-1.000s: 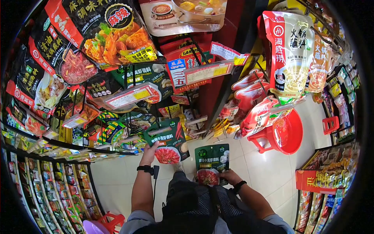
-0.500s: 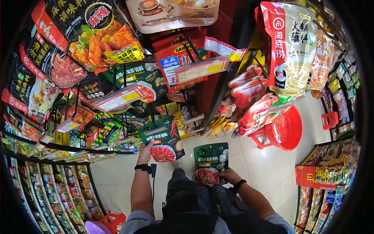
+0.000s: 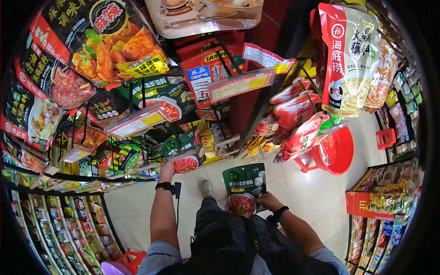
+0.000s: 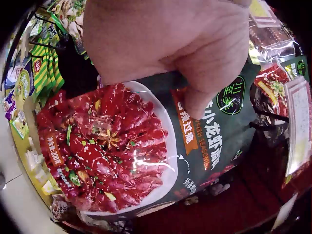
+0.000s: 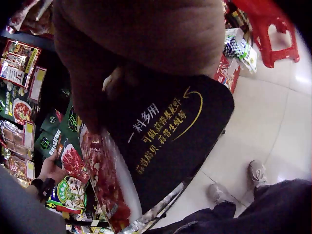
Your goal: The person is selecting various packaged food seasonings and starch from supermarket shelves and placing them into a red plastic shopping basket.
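My left hand [image 3: 167,170] grips the lower left edge of a dark green crayfish seasoning pouch [image 3: 187,145]. This pouch is up among the hanging goods of the rack, and a price-tag holder crosses its front in the head view. In the left wrist view the thumb lies across the front of the pouch [image 4: 122,151], over its printed lettering. My right hand [image 3: 269,201] holds a second green crayfish seasoning pouch [image 3: 243,185] by its right edge, low in front of my body. The right wrist view shows the dark back of that pouch [image 5: 170,131]; some fingers are hidden.
Hooks with price tags [image 3: 137,121] jut out from the rack, hung with black pouches [image 3: 119,46] and red packets [image 3: 208,75]. Red-and-white pouches [image 3: 300,137] hang at right, above a red basin [image 3: 337,153]. Lower shelves [image 3: 64,224] line the left side.
My left hand has carried its pouch forward and a little left, in toward the rack, behind a tag holder. The right hand keeps its pouch low, shifted slightly left.
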